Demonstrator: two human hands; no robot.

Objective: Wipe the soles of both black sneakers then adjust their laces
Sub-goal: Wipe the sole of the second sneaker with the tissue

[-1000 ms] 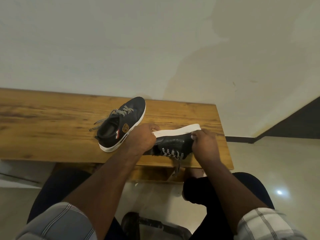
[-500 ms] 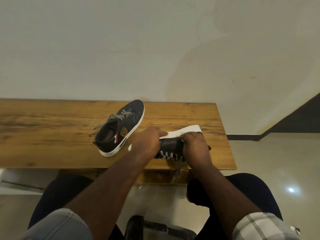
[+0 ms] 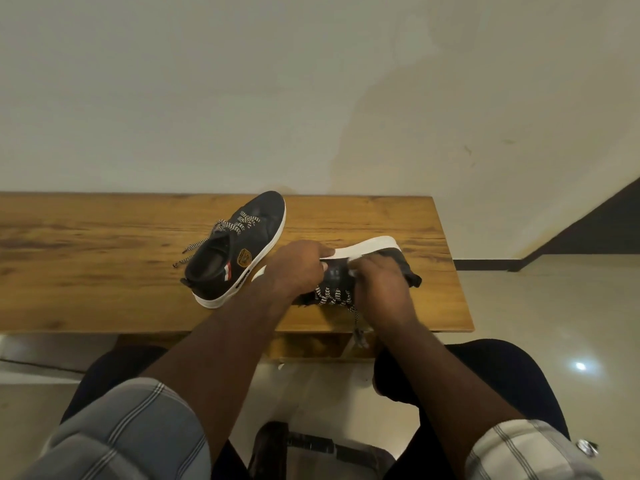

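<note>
One black sneaker with a white sole stands upright on the wooden table, its checked laces loose to the left. A second black sneaker lies on its side near the table's right end, white sole turned away from me. My left hand grips its heel half. My right hand is curled over its upper by the checked laces; a little white shows at the fingertips, and what they hold is hidden. One lace end hangs over the table's front edge.
The table stands against a pale wall. Its right end is close to the tipped sneaker. Beyond is a tiled floor and a dark skirting. My knees sit just below the front edge, and a dark object lies on the floor between them.
My right hand has slid left along the tipped sneaker, from its toe end to over the laces. My left hand stays on the heel half.
</note>
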